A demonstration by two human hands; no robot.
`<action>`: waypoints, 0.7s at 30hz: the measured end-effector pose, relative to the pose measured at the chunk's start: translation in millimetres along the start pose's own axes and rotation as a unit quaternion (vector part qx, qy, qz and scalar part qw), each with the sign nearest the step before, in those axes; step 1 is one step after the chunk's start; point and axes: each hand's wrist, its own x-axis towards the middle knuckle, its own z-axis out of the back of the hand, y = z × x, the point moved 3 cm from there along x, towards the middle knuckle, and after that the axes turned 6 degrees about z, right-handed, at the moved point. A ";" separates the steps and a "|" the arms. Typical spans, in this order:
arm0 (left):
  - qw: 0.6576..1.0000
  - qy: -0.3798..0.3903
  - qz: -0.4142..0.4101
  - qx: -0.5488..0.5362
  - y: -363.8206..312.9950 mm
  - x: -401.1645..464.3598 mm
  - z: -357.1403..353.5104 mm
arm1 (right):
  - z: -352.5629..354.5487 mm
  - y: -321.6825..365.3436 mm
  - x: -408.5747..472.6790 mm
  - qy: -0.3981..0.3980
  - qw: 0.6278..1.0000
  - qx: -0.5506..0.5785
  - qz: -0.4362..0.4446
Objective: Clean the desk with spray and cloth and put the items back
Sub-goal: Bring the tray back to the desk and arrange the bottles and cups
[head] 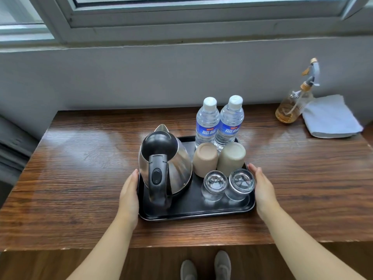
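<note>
A black tray (191,208) sits mid-desk on the wooden desk (80,168). It carries a steel kettle (167,164), two water bottles (219,122), two upturned beige cups (219,158) and two upturned glasses (228,183). My left hand (130,190) lies with straight fingers against the tray's left edge. My right hand (262,186) lies the same way against its right edge. A spray bottle (290,108) with amber liquid stands at the back right, touching a folded white cloth (331,118).
The desk's back edge meets a grey wall (141,77) under a window (181,17). The front edge runs just before my body, with my shoes (205,267) on the floor below. Bare wood shows left and right of the tray.
</note>
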 end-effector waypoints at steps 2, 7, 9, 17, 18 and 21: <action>1.000 0.001 0.001 0.004 6.5 1.3 2.5 | 0.9 -3.7 1.8 0.006 1.000 0.007 -0.004; 0.999 0.027 0.041 -0.022 15.1 7.3 6.0 | -0.4 -2.6 4.9 0.045 0.998 0.040 -0.028; 0.999 0.030 0.034 -0.030 14.4 7.4 4.6 | -0.8 -2.7 5.0 0.056 0.997 0.050 -0.036; 0.998 0.029 0.000 -0.048 2.4 13.5 6.7 | -14.6 -1.2 10.5 0.116 0.988 0.092 -0.038; 0.998 0.020 -0.003 -0.052 0.7 16.0 9.4 | -18.9 -1.4 11.0 0.124 0.987 0.100 -0.036; 0.999 -0.007 -0.006 -0.054 -5.2 25.2 22.1 | -35.9 -0.5 10.9 0.134 0.984 0.113 -0.031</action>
